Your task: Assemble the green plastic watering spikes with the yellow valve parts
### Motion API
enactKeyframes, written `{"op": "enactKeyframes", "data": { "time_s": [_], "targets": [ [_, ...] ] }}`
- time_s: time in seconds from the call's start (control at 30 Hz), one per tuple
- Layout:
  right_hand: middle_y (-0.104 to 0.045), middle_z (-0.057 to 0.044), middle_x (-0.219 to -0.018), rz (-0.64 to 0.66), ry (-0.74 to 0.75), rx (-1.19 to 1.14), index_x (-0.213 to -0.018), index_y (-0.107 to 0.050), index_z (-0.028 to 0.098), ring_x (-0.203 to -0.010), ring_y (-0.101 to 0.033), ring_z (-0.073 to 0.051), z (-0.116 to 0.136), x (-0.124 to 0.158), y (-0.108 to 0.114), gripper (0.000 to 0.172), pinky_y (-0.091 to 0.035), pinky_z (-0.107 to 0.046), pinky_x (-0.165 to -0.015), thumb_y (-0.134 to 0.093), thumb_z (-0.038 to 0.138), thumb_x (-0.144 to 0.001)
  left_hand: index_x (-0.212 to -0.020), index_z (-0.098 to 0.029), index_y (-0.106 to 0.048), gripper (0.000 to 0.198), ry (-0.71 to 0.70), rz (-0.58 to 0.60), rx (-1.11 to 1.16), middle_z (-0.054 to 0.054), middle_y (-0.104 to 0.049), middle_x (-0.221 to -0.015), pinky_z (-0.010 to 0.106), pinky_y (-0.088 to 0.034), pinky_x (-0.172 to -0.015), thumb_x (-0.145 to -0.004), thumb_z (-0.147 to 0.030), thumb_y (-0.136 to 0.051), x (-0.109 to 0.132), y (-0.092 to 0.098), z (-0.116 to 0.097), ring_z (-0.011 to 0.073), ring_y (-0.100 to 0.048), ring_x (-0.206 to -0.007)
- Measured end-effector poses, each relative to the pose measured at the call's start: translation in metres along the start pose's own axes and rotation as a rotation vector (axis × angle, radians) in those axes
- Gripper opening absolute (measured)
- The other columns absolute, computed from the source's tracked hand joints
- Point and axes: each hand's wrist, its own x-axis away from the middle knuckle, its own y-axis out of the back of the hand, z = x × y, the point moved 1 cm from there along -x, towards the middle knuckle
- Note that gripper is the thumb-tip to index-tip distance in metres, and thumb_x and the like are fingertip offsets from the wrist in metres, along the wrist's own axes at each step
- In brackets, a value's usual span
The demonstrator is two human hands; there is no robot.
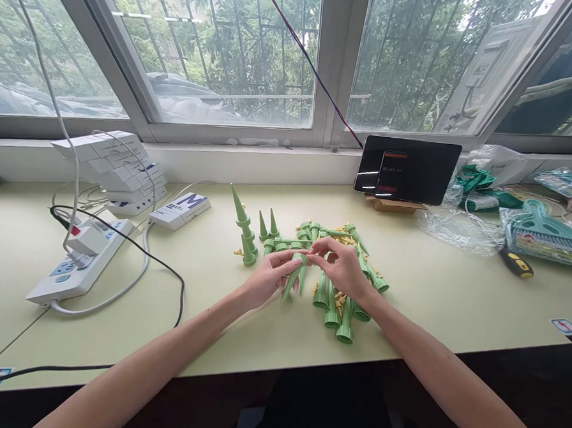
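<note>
Left hand (264, 281) holds a green spike (290, 283) — right hand (341, 266) just beside.

White box (180, 211) shows a big dark-blue "M"; smaller print on it is too tiny. Phone (387, 186) in front of the tablet (430, 167) shows timer digits, looks like "00:03:02". Stacked white boxes (113, 170) carry print, illegible. Brush packaging (534, 237) label, illegible. Blue-bordered table sticker (564, 326) bears a red mark, wording unreadable.

power strip (62, 274) (plugs (79, 259) in) | stacked white boxes (118, 167) | dark screen (429, 173) | wrapped teal brush (553, 233)
</note>
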Motion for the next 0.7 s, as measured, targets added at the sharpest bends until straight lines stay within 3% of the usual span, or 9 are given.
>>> {"op": "enactKeyframes", "data": {
  "time_s": [0.2, 0.37, 0.57, 0.7],
  "targets": [
    [-0.07, -0.005, -0.087, 0.004, -0.03, -0.045, -0.09, -0.063, 0.02, -0.076, -0.067, -0.018, 0.0003, -0.0003, -0.0001, 0.026, -0.052, -0.028, -0.06, -0.065, 0.046, -0.087, -0.116, -0.018, -0.065, 0.039, -0.023, 0.011, 0.054, 0.006, -0.064, -0.098, 0.02, -0.049, -0.051, -0.083, -0.038, -0.07, 0.0003, -0.0011, 0.0008, 0.0062, -0.054, -0.055],
    [-0.068, -0.005, -0.086, 0.038, -0.083, -0.135, -0.091, -0.061, 0.02, -0.075, -0.066, -0.019, -0.0027, -0.0002, -0.0014, 0.027, -0.051, -0.026, -0.052, -0.065, 0.047, -0.086, -0.114, -0.022, -0.062, 0.034, -0.045, 0.058, 0.073, 0.003, -0.062, -0.104, 0.021, -0.051, -0.051, -0.085, -0.038, -0.069, 0.0003, -0.0009, 0.0016, 0.0047, -0.055, -0.053],
    [-0.067, -0.004, -0.083, 0.076, -0.137, -0.209, -0.092, -0.061, 0.021, -0.069, -0.065, -0.018, -0.0063, -0.0008, -0.0022, 0.027, -0.055, -0.028, -0.054, -0.066, 0.046, -0.085, -0.112, -0.021, -0.058, 0.033, -0.051, 0.056, 0.094, 0.0, -0.061, -0.092, 0.02, -0.052, -0.049, -0.085, -0.037, -0.069, 0.0001, -0.0004, 0.0011, 0.0061, -0.058, -0.053],
    [-0.067, -0.005, -0.087, 0.094, -0.146, -0.245, -0.093, -0.061, 0.02, -0.076, -0.067, -0.019, -0.0078, -0.0021, -0.0022, 0.025, -0.055, -0.028, -0.058, -0.066, 0.044, -0.085, -0.111, -0.021, -0.056, 0.035, -0.06, 0.042, 0.089, -0.001, -0.061, -0.085, 0.021, -0.052, -0.049, -0.084, -0.039, -0.069, -0.0014, 0.0009, 0.0008, 0.0073, -0.06, -0.052]
  ]
}}
